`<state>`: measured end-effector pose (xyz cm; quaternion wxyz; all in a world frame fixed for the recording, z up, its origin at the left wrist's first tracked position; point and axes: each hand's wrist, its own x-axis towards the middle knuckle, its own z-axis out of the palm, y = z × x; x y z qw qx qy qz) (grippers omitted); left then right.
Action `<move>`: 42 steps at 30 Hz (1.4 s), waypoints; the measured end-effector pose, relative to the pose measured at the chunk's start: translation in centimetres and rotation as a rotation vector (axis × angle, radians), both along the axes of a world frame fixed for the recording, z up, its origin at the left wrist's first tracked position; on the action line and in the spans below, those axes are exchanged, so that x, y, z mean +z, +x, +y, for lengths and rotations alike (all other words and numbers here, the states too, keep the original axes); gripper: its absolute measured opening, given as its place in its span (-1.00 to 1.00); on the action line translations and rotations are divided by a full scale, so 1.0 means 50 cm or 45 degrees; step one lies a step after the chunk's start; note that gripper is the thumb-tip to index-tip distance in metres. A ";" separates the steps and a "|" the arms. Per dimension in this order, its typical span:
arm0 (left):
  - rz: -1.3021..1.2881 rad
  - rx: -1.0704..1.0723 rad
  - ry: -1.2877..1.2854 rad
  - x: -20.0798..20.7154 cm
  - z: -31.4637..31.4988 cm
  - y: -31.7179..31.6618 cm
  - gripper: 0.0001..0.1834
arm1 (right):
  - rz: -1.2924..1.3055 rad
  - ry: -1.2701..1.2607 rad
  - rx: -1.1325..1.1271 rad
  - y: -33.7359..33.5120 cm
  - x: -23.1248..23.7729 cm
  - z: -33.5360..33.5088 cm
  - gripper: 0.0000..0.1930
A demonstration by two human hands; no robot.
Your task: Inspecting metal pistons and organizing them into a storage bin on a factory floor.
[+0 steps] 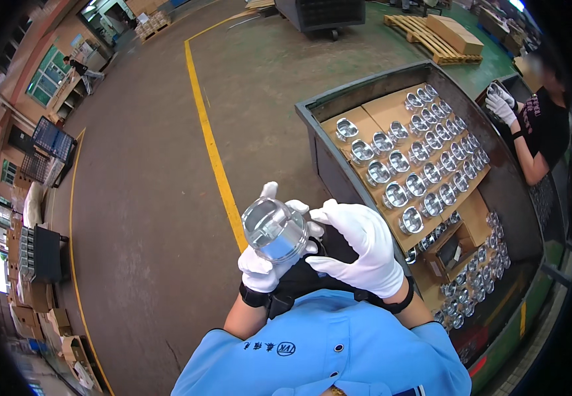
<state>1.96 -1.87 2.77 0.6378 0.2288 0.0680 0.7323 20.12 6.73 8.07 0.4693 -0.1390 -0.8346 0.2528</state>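
A shiny silver piston [275, 230] rests in my left hand [259, 269], whose white-gloved fingers wrap round it from below and behind. Just to the right of the piston is my right hand [365, 249], also in a white glove. Its thumb and fingers are spread with a gap between them, and it holds nothing. Beside me on the right stands a grey metal bin [329, 158]. Rows of similar pistons [414, 183] sit on a cardboard sheet [360, 120] inside it, and more lie on a lower layer.
An open cardboard box [434, 265] sits among the lower pistons. Beyond the bin, a co-worker [542, 122] in white gloves handles a metal part. A wooden pallet [410, 30] carries a carton [456, 34] at the far right. Yellow lines [208, 135] mark the floor.
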 end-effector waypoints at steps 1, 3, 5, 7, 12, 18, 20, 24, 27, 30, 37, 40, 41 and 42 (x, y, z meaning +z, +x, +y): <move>-0.032 -0.002 -0.007 -0.002 -0.001 -0.002 0.30 | 0.027 -0.010 -0.004 0.000 -0.003 -0.001 -0.27; 0.010 0.021 -0.066 -0.008 -0.005 -0.007 0.26 | 0.004 -0.008 -0.013 0.005 -0.010 0.002 -0.26; 0.176 0.095 -0.076 -0.010 -0.006 -0.010 0.23 | -0.023 -0.037 -0.010 0.006 -0.012 0.002 -0.24; 0.465 0.216 -0.039 -0.009 0.002 -0.014 0.22 | -0.055 -0.098 -0.001 0.008 -0.010 0.001 -0.23; 1.180 0.590 -0.033 -0.006 0.012 -0.018 0.11 | -0.110 -0.110 -0.066 0.008 -0.014 0.007 -0.23; 1.504 0.762 0.281 0.008 0.032 -0.011 0.03 | -0.123 -0.059 -0.067 0.019 -0.021 0.017 -0.31; 1.427 0.750 0.386 -0.004 0.041 -0.014 -0.03 | -0.135 -0.086 -0.092 0.023 -0.009 0.013 -0.44; 1.441 0.748 0.465 0.001 0.051 -0.013 -0.09 | -0.036 -0.027 -0.130 0.036 -0.028 0.025 -0.65; 1.534 0.747 0.444 0.011 0.063 -0.004 -0.04 | -0.050 0.027 -0.192 0.070 -0.038 0.041 -0.68; 1.592 0.660 0.375 0.014 0.077 -0.006 0.02 | -0.011 0.056 -0.275 0.089 -0.021 0.056 -0.71; 1.573 0.490 0.307 -0.013 0.127 0.021 0.00 | -0.436 0.102 -0.064 0.126 0.005 0.116 -0.74; 1.502 0.489 0.419 -0.030 0.154 0.034 -0.02 | -0.591 0.279 -0.029 0.132 0.001 0.131 -0.71; 1.491 0.457 0.437 -0.037 0.162 0.035 -0.04 | -0.620 0.322 -0.018 0.133 -0.001 0.135 -0.71; 1.480 0.424 0.455 -0.042 0.170 0.034 -0.05 | -0.650 0.365 -0.006 0.132 -0.003 0.139 -0.70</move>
